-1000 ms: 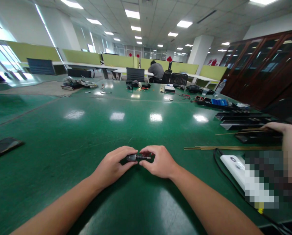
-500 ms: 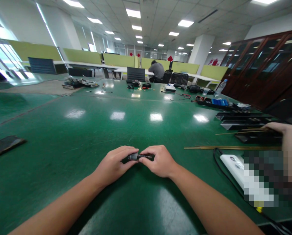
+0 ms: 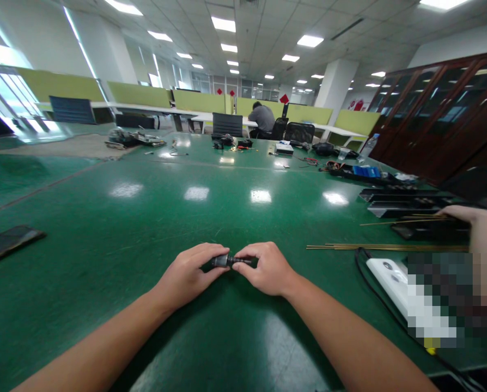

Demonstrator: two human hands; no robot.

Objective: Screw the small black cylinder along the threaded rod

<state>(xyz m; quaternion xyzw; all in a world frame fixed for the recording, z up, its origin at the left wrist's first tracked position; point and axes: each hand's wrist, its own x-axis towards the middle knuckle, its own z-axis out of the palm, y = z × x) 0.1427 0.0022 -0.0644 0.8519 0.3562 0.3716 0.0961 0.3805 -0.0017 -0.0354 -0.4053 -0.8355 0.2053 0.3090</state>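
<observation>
Between my two hands is a small dark cylindrical part with a thinner, ridged shaft at its right end. My left hand is closed around the thicker body, thumb below and fingers above. With thumb and fingertips, my right hand pinches the shaft, whose tip lies inside the curl of the fingers. Both hands are low over the green table. The exact kind of part cannot be made out.
At right, another person's hand holds thin brass-coloured rods above black metal channels. More rods lie near a white phone-like device with a black cable. A dark flat slab lies at left. Tools and wires fill the far edge.
My hands stay in nearly the same place, still holding the part. The view has shifted very slightly; nothing else has visibly moved.
</observation>
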